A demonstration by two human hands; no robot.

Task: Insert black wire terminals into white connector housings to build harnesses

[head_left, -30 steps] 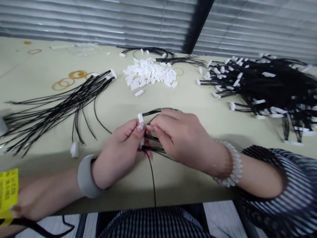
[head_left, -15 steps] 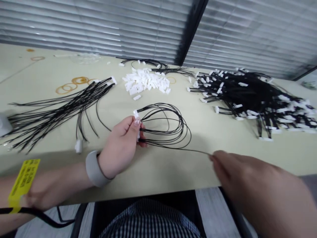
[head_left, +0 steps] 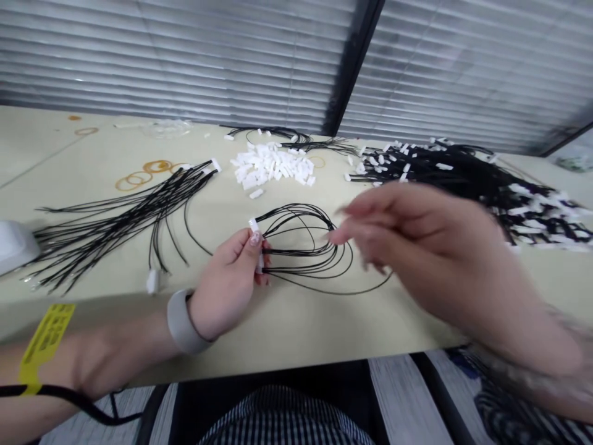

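Note:
My left hand (head_left: pixel 234 262) grips a white plastic connector (head_left: pixel 253 225) between thumb and fingers, which hide part of it. Thin black wires (head_left: pixel 319 267) run out of that connector to the right and curl into loops. My right hand (head_left: pixel 407 241), a little smeared by motion, is above the right end of the loops with thumb and fingertips drawn together. One longer black wire (head_left: pixel 343 293) bends up under this hand and seems pinched in it; its tip cannot be made out.
Loose white connectors (head_left: pixel 273 165) lie piled beyond my hands. A bundle of black wires (head_left: pixel 134 216) spreads at left, near rubber bands (head_left: pixel 134 180) and a white object (head_left: pixel 16 247). A big heap of wired connectors (head_left: pixel 467 173) lies at right. Window blinds (head_left: pixel 185 62) stand behind the table.
My right hand has moved up and to the left, from pulling the long wire taut to above the loops. That wire now hangs slack in a curve. My left hand keeps its grip.

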